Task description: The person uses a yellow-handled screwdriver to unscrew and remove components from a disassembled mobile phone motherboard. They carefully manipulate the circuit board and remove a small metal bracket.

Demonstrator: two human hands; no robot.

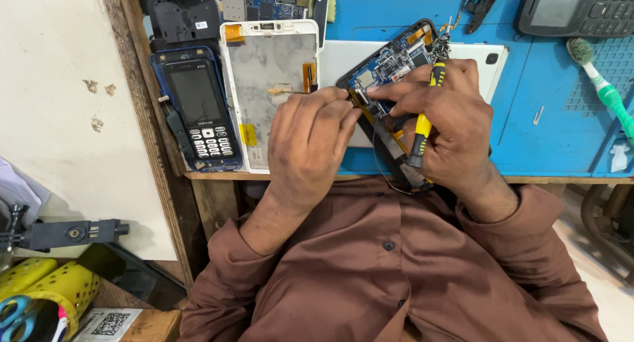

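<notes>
An opened tablet body (389,64) with its blue circuit board showing is tilted up off the bench edge. My left hand (305,144) grips its lower left side, fingers curled over the edge. My right hand (444,120) holds a yellow and black tool (422,124) against the palm while its forefinger presses on the board by a gold flex strip (360,101). The tool's tip points up toward the tablet's top corner.
A white tablet frame (267,91) lies left of my hands. A black keypad phone (198,107) sits further left. On the blue mat (548,137) lie a green toothbrush (604,91) and another dark phone (574,10). Yellow containers (46,289) stand below on the left.
</notes>
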